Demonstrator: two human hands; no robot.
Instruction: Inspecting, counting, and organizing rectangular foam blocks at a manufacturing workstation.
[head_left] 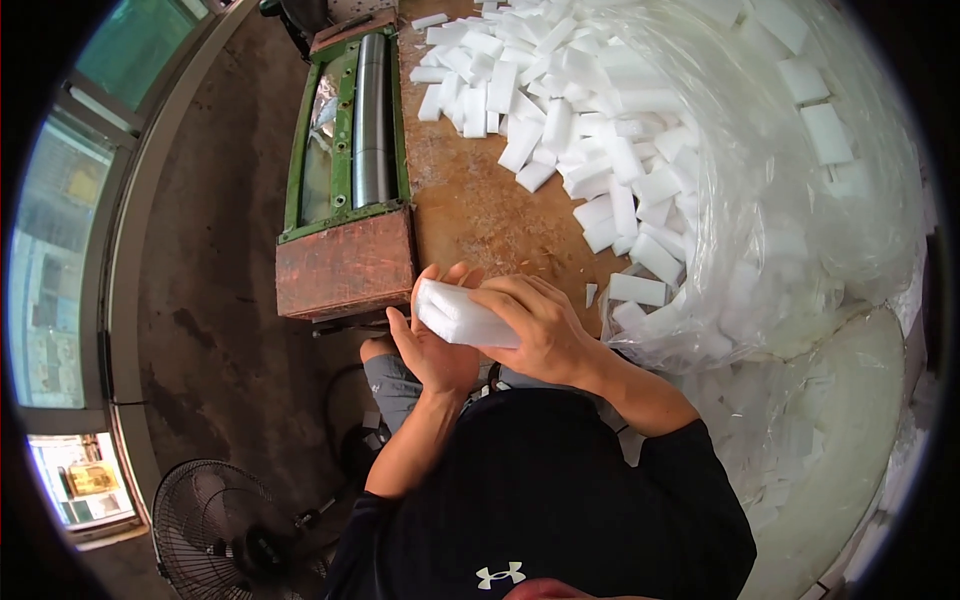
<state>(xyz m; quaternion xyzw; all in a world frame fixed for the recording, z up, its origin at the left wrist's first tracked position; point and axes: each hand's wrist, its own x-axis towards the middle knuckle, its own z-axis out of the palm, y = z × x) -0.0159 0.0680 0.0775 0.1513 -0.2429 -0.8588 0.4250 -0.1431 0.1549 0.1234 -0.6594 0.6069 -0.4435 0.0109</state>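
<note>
In our left hand [440, 358], palm up with fingers and thumb spread, rests one end of a small stack of white foam pieces [468, 318]; our right hand [548, 325] pinches the other end, thumb hidden from view. The stack sits above our lap, just off the near edge of the brown tabletop [480, 225]. We would do well, in our judgement, to keep the right grip light, since foam likely dents, and to let the open left palm square the ends. Just ahead on our left, the reddish end block [345, 268] of a green-framed machine with a steel roller [372, 130] presents a hard corner near our left fingertips. Between it and the loose foam heap [560, 95], bare tabletop leaves us a lane forward. On our right, the clear plastic bag [735, 215] bulges in folds that could snag an elbow. Behind our left arm stands a caged fan [225, 530].
</note>
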